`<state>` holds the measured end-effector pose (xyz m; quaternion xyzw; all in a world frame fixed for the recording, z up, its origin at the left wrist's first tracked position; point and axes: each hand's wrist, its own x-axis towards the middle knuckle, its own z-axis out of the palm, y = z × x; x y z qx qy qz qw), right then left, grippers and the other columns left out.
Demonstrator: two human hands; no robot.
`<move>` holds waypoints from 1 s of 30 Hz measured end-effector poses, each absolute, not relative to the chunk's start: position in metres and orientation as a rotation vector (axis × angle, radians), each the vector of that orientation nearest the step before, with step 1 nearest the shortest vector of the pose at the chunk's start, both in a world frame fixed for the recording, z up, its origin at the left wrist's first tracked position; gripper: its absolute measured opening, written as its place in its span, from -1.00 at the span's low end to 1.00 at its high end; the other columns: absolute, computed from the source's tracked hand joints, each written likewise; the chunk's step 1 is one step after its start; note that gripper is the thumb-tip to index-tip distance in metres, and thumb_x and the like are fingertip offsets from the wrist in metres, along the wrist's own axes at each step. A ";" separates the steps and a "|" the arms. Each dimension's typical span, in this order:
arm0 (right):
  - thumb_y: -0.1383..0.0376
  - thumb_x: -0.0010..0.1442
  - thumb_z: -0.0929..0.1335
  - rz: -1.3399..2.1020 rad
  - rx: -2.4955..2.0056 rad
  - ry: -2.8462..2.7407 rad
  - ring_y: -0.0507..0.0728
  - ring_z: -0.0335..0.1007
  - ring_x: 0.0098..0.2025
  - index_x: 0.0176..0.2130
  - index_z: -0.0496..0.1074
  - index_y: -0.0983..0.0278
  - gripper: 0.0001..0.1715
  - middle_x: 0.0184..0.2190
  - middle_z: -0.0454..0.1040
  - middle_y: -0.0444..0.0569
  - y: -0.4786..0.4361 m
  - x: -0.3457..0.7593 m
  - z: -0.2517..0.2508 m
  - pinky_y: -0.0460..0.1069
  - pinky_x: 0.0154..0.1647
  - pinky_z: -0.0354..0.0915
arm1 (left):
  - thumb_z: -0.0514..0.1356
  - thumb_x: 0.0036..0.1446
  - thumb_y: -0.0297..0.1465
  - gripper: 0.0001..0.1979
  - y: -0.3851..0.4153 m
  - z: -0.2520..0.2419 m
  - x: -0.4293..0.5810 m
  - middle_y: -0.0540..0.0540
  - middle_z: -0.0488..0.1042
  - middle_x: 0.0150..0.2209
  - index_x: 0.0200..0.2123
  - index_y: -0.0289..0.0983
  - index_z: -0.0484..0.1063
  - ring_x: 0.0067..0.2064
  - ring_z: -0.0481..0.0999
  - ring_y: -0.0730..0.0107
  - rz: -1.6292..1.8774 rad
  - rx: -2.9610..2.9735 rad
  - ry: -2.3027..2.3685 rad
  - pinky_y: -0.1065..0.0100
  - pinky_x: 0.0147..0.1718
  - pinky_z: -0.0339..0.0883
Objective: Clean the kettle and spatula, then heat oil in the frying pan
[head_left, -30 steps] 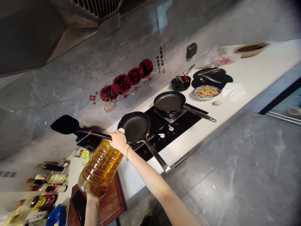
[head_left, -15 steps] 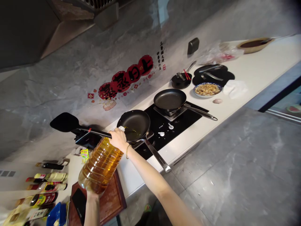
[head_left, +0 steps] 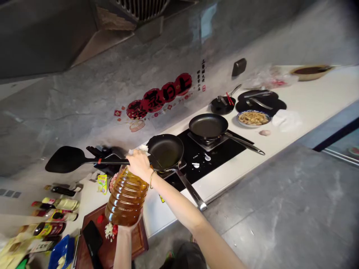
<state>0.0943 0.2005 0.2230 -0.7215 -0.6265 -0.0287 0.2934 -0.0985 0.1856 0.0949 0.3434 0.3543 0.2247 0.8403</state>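
A large ribbed bottle of golden oil (head_left: 127,198) leans with its mouth up and to the right. My right hand (head_left: 139,164) is closed around the bottle's neck area and also grips the handle of a black spatula (head_left: 66,159), whose blade sticks out to the left. Under the bottle's base, my left hand (head_left: 130,226) supports it, its fingers partly hidden behind the bottle. Just past the bottle's mouth sits a black frying pan (head_left: 165,149) on the near burner, with some oil in its bottom.
Another frying pan (head_left: 208,126) stands on the far burner of the black cooktop (head_left: 193,147). Beyond it are a plate of food (head_left: 254,118) and a small pot (head_left: 222,105). A cleaver (head_left: 92,239) and chopped pieces lie on the cutting board (head_left: 137,239). Several sauce bottles (head_left: 60,203) line the left.
The oil bottle has tipped back more upright, its base lower. The spatula has swung lower with my right hand. Chopped pieces on the cutting board have come into view.
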 end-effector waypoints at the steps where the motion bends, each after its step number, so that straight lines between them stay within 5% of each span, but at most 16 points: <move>1: 0.19 0.17 0.33 -0.089 -1.914 -1.682 0.23 0.33 -0.09 -0.13 0.52 0.26 -0.69 -0.20 0.41 0.13 0.200 0.092 0.227 0.09 -0.07 0.25 | 0.04 0.09 0.02 -0.58 0.182 0.097 -0.096 -0.06 0.54 -0.03 -0.25 -0.05 0.57 0.16 0.38 0.06 0.526 0.683 0.736 0.08 -0.06 0.40; 8: 0.18 0.16 0.34 -0.128 -1.863 -1.788 0.24 0.31 -0.07 -0.17 0.53 0.25 -0.71 -0.18 0.40 0.12 0.189 0.078 0.241 0.11 -0.04 0.24 | 0.07 0.17 -0.19 -0.71 0.165 0.092 -0.090 -0.05 0.57 -0.08 -0.22 -0.06 0.58 0.12 0.44 0.19 0.634 0.536 0.687 0.18 0.02 0.34; 17: 0.27 0.14 0.34 -0.349 -1.686 -2.200 0.21 0.43 -0.25 -0.21 0.54 0.29 -0.76 -0.27 0.47 0.13 0.202 0.020 0.288 0.01 -0.32 0.26 | -0.20 0.30 -0.43 -0.49 0.153 0.079 -0.118 -0.24 0.57 -0.13 -0.27 -0.36 0.57 0.00 0.53 0.26 0.778 0.247 0.610 0.20 -0.04 0.34; 22: 0.36 0.14 0.31 -0.431 -1.494 -2.510 0.19 0.46 -0.25 -0.22 0.54 0.37 -0.76 -0.26 0.49 0.21 0.249 -0.053 0.320 0.01 -0.30 0.23 | -0.30 0.30 -0.35 -0.39 0.157 0.077 -0.168 -0.32 0.54 -0.15 -0.22 -0.50 0.52 -0.07 0.55 0.23 0.931 0.009 0.479 0.14 -0.19 0.36; 25: 0.35 0.17 0.28 -0.371 -1.410 -2.716 0.10 0.46 -0.33 -0.21 0.53 0.35 -0.74 -0.33 0.52 0.10 0.284 -0.105 0.340 -0.05 -0.33 0.22 | -0.33 0.30 -0.25 -0.33 0.167 0.064 -0.212 -0.38 0.52 -0.13 -0.20 -0.54 0.49 -0.05 0.53 0.17 1.004 -0.119 0.403 0.11 -0.24 0.37; 30: 0.22 0.20 0.28 0.003 -1.370 -2.994 0.03 0.40 -0.42 -0.23 0.53 0.36 -0.69 -0.41 0.53 -0.01 0.344 -0.194 0.372 -0.10 -0.34 0.21 | -0.15 0.27 -0.14 -0.48 0.208 0.038 -0.288 -0.37 0.52 -0.07 -0.13 -0.40 0.44 0.01 0.50 0.05 1.060 -0.286 0.390 0.05 -0.17 0.42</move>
